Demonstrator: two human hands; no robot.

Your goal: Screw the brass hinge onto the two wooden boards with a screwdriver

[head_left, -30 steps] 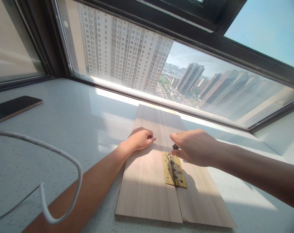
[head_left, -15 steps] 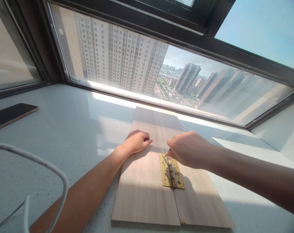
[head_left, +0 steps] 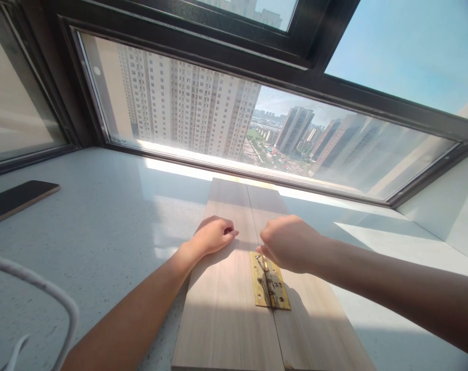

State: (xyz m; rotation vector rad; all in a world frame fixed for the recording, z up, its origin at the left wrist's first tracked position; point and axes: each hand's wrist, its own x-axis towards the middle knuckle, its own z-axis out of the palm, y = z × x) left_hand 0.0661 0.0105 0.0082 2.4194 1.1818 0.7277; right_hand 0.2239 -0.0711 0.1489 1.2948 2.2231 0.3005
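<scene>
The left hand [head_left: 212,234], grip curled in a loose fist, rests on the left of two pale wooden boards [head_left: 218,319] lying edge to edge; a brass hinge [head_left: 270,283] spans their seam; the right hand [head_left: 290,243] curls over its far end, grip hidden, so I cannot tell what it pinches; steady downward pressure should keep the seam tight; the white speckled table [head_left: 114,216] carries a dark phone [head_left: 15,198] far left, under a dark-framed window [head_left: 203,49].
</scene>
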